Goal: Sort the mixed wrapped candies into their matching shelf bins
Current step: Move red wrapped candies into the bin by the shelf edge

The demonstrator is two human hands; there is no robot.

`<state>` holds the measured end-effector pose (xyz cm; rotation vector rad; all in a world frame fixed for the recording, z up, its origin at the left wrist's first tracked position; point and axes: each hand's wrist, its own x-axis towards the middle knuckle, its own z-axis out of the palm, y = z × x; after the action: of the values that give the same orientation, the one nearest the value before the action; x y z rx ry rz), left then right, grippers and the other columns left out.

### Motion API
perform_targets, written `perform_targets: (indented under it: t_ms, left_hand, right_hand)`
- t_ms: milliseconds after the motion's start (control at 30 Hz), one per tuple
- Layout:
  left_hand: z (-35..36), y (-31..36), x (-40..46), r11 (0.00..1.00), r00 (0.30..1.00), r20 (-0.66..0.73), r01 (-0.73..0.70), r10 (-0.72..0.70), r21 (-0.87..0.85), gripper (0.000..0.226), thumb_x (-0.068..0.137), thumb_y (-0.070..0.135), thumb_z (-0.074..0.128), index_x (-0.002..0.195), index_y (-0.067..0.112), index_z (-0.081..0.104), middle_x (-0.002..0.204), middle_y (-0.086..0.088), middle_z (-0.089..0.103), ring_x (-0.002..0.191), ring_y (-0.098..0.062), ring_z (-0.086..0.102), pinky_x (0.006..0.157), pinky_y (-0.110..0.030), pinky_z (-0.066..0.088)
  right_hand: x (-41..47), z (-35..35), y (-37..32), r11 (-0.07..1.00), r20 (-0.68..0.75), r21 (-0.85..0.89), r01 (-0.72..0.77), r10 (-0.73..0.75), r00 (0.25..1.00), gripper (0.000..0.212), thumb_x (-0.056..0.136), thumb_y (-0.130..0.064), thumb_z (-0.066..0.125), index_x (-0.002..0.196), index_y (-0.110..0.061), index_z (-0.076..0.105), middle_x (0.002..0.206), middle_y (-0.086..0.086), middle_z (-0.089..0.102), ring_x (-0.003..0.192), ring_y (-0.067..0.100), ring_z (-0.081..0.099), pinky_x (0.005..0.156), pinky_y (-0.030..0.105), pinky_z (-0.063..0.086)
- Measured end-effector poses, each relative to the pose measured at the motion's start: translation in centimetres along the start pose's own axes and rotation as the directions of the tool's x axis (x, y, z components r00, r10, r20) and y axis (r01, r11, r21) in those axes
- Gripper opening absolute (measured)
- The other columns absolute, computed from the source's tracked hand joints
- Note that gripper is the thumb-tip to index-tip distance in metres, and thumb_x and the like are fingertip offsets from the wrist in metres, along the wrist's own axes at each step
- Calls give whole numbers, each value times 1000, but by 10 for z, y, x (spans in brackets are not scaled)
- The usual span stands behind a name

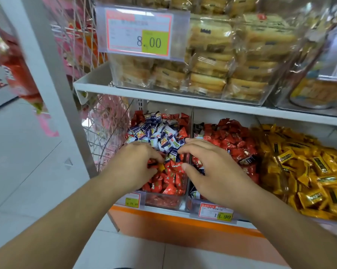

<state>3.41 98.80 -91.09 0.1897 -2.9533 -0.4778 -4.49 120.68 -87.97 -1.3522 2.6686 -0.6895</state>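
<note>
Left hand [136, 162] pinching red candies [171, 171] in the left bin [163, 200]; right hand [208, 167] spread, fingers loosely bent, across the divider [191, 133].
Blue-white candies [156, 133] lie heaped on the red: lift strays singly, pinch lightly, and carry them clear of the red-filled middle bin [231, 140] and the yellow bin [309, 167].

The bins [183, 200] are clear, glossy plastic, and the candies in them wear shiny, crinkled film wrappers: red ones [171, 179], blue-and-white ones [156, 133] and yellow ones [309, 171]. The shelf [183, 98] looks like smooth white painted metal, with thin metal wire mesh [105, 133] at its side. The price tags [138, 33] are printed paper behind clear plastic holders, and the packs above [222, 55] are sealed in glossy transparent film.
</note>
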Motion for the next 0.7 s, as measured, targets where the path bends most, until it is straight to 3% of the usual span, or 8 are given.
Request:
perform_targets:
  t_ms: [133,467,600,700]
  left_hand:
    - [4,4,0,999,999,-18,-49,49,-7,29,92,34,72,119,43,72,114,16,65,111,-13,56,101,-37,48]
    - [1,6,0,998,996,-76,-50,53,44,11,85,29,78,86,38,71,99,20,62,101,-9,56,94,-37,50]
    - [-15,5,-3,959,967,-209,87,-147,-270,16,90,25,75,81,37,69,89,19,67,89,0,62,77,-22,50]
    - [-30,13,-8,801,924,-223,127,-310,-585,11,91,23,77,85,30,72,84,10,73,86,-5,69,80,-25,52]
  right_hand:
    - [-2,0,1,1000,-3,26,-1,1,1000,37,106,-34,55,143,-30,57,157,-14,46,153,-1,21,128,30,20]
    - [-3,2,7,999,-10,39,8,-8,1000,38,106,-35,54,143,-33,55,157,-18,44,153,-3,20,128,33,21]
    - [-3,1,4,998,-15,58,1,0,1000,39,106,-35,55,144,-34,54,160,-18,40,153,-3,19,125,25,17]
    - [-6,-3,1,996,-30,87,-16,19,999,42,105,-35,56,147,-36,50,160,-21,37,150,-2,23,115,16,17]
